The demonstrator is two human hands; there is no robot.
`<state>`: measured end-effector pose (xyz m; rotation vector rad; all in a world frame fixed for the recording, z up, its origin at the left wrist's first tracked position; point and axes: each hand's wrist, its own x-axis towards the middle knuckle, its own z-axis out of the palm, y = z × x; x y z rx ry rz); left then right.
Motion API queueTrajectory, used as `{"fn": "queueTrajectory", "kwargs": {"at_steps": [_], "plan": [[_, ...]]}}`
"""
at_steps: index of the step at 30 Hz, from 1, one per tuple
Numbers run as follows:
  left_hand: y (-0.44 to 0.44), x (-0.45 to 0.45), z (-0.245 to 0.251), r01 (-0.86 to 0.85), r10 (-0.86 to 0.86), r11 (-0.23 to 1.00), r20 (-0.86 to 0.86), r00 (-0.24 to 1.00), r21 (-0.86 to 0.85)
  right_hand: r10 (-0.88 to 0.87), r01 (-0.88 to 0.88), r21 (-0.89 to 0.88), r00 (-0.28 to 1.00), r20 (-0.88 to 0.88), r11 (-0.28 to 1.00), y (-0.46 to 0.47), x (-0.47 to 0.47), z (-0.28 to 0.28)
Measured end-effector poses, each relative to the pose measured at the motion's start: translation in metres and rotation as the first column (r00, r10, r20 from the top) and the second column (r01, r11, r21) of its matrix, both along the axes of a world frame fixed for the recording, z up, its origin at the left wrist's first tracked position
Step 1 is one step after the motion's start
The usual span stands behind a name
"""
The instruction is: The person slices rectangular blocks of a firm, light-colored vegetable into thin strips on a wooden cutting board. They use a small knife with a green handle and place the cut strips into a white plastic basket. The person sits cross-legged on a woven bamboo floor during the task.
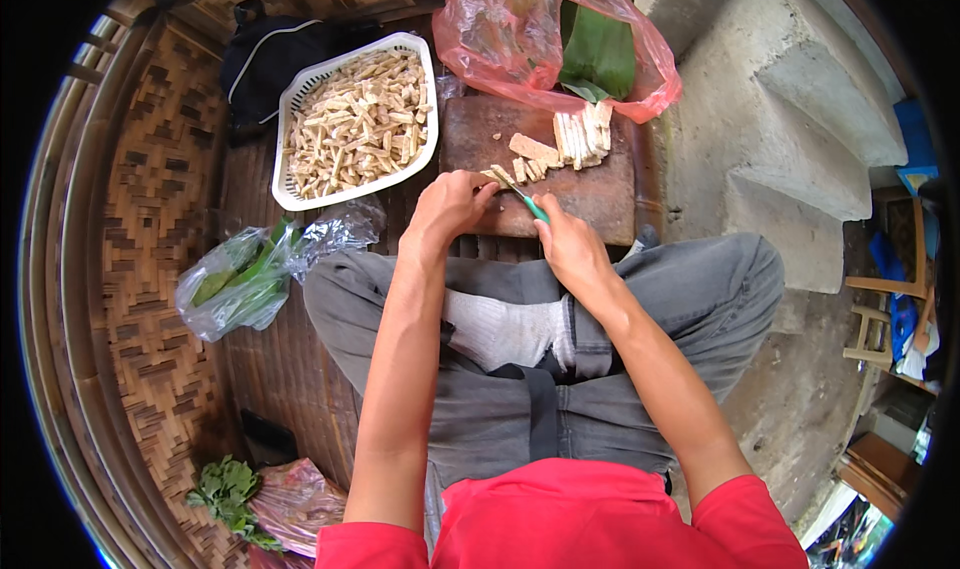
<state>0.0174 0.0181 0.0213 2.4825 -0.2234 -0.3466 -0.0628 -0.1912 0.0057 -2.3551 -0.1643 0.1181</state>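
Observation:
On a worn wooden cutting board (585, 205), my right hand (571, 240) grips a knife by its green handle (535, 208). The blade lies at a small piece of what looks like tempeh (501, 174). My left hand (454, 203) is at the piece's left end, its fingertips bent against it. Just right of the blade are short cut pieces (531, 170) and a flat slab (534, 149). Long pale slices (583, 135) stand side by side near the board's upper right. A white plastic basket (280, 186) left of the board holds many cut strips (360, 123).
A red plastic bag (495, 40) with banana leaf (600, 51) touches the board's far edge. Clear bags with leaves (240, 280) lie left of my knee. Leafy greens (229, 490) and a dark phone-like object (268, 435) are lower left. Concrete steps (810, 119) rise at right.

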Motion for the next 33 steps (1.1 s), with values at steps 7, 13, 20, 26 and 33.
{"fn": "queueTrajectory", "kwargs": {"at_steps": [7, 13, 20, 26, 33], "plan": [[0.0, -0.002, 0.0, -0.005, 0.004, 1.0, -0.03, 1.0, -0.014, -0.08, 0.082, 0.113, 0.997, -0.019, 0.99, 0.0, -0.006, 0.004], [-0.001, -0.002, 0.0, 0.035, -0.037, 0.999, 0.073, 0.997, 0.024, -0.033, 0.031, -0.084, 0.999, -0.031, 0.996, 0.004, -0.008, 0.008], [-0.003, 0.0, -0.013, 0.15, -0.192, 0.979, 0.386, 0.902, 0.137, -0.029, 0.026, -0.08, 0.999, -0.04, 0.996, 0.003, -0.008, 0.011], [-0.007, 0.006, -0.027, 0.128, -0.214, 0.961, 0.366, 0.906, 0.247, -0.031, 0.028, -0.101, 0.999, -0.025, 0.995, 0.001, -0.009, 0.013], [-0.008, 0.005, -0.027, 0.12, -0.21, 0.953, 0.32, 0.924, 0.28, -0.043, 0.033, -0.129, 0.996, -0.078, 0.991, -0.011, -0.017, 0.018]]}}
